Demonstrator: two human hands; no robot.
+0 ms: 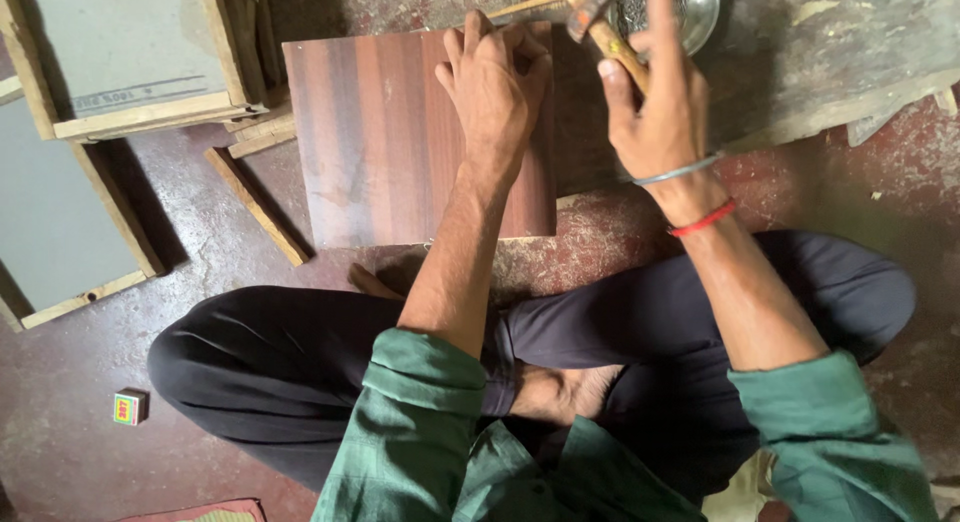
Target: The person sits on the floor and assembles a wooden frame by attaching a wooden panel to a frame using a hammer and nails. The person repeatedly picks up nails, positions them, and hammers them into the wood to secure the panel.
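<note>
Laminated board (400,132), a flat rectangle with a smooth reddish-brown striped wood-grain face, lies on the worn, stained floor (150,232) just beyond the seated person's crossed legs, its far right corner pinned under the left hand (493,82), fingers curled as if steadying something small there, though what cannot be seen. The right hand (655,107) is closed round the wooden handle of a hammer (597,22), its rusty metal head raised above that corner beside a round metal dish (690,12). By judgement this is the nailing step; the next blow calls for a short, square strike clear of the fingertips.
</note>
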